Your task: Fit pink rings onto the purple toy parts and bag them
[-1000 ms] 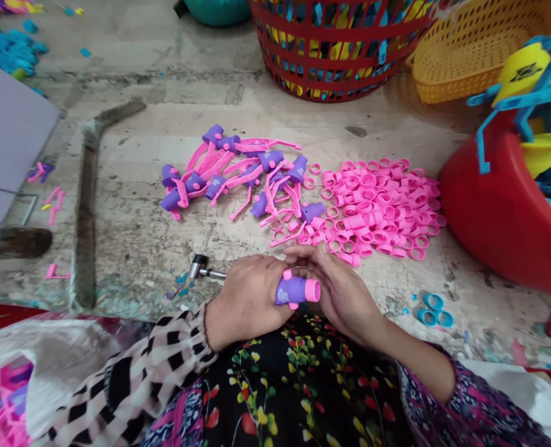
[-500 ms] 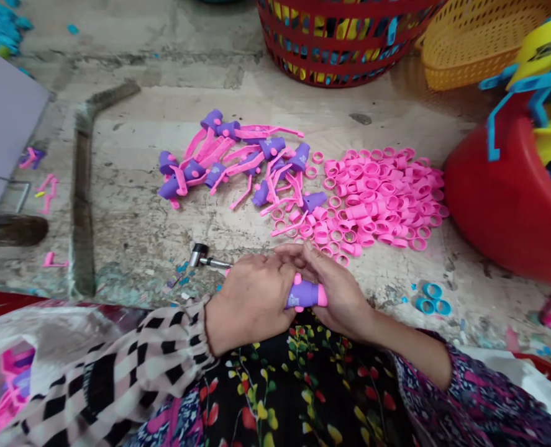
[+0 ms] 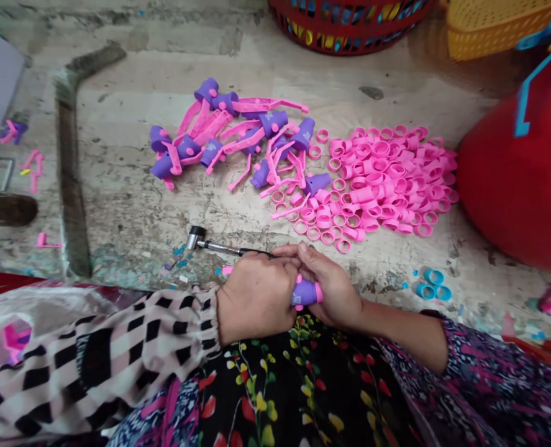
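Between my hands is a purple plastic toy part [image 3: 305, 293] with pink side pegs and a pink ring at its right end. My left hand [image 3: 255, 298] is closed around its left portion, hiding much of it. My right hand [image 3: 333, 288] curls against the ringed end, its palm touching the pink ring and its fingers reaching over toward my left hand. Just beyond my hands lies a small hammer [image 3: 219, 247], its handle end partly hidden behind them. Farther off are a heap of loose pink rings [image 3: 387, 180] and a pile of purple parts with pink arms [image 3: 238, 139].
A red bucket [image 3: 512, 167] stands at the right. At the back are a red basket [image 3: 350, 40] of coloured pieces and a yellow basket [image 3: 503, 31]. A bent bar [image 3: 70, 167] lies at the left; several blue rings [image 3: 433, 284] sit at the near right.
My hands have pressed closer together around the purple part, and less of its pink end shows. The camera view has shifted, so more of the hammer handle is visible.
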The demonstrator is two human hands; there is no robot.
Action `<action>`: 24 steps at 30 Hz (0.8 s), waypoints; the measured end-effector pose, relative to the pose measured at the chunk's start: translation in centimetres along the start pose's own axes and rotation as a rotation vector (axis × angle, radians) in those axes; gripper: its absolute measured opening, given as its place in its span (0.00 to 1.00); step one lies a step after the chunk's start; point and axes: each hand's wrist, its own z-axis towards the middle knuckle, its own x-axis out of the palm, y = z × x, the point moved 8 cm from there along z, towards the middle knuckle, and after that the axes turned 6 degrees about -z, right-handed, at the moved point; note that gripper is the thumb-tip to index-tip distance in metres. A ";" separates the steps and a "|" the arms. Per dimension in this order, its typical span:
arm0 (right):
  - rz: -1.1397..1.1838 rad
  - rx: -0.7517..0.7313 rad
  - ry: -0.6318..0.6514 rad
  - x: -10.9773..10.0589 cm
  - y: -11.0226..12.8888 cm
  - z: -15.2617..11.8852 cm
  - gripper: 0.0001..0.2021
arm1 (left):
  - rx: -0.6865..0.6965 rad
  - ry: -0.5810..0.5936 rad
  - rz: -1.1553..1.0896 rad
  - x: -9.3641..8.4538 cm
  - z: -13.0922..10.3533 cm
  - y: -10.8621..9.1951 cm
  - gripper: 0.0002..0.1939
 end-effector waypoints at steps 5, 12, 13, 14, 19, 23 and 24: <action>-0.074 -0.047 -0.045 -0.3 -0.3 -0.1 0.15 | -0.009 0.015 -0.024 0.8 -0.3 0.1 0.16; -0.152 -0.073 -0.067 -0.6 -0.7 -0.2 0.15 | -0.036 0.025 -0.021 1.7 -0.7 0.2 0.17; -0.148 -0.066 -0.058 -0.5 -0.6 -0.2 0.14 | -0.034 0.033 -0.019 1.7 -0.7 0.1 0.17; -0.147 -0.057 -0.044 -0.4 -0.5 -0.3 0.12 | -0.033 0.038 -0.019 1.7 -0.8 0.1 0.17; -0.111 0.040 0.046 0.7 0.1 0.0 0.13 | -0.035 0.042 -0.094 1.0 -0.4 0.4 0.15; -0.067 0.109 0.076 0.7 0.6 0.4 0.21 | -0.141 0.045 -0.204 0.5 -0.7 2.7 0.16; -0.081 0.093 0.084 0.4 0.9 0.3 0.21 | -0.179 0.041 -0.232 0.2 -1.0 3.4 0.19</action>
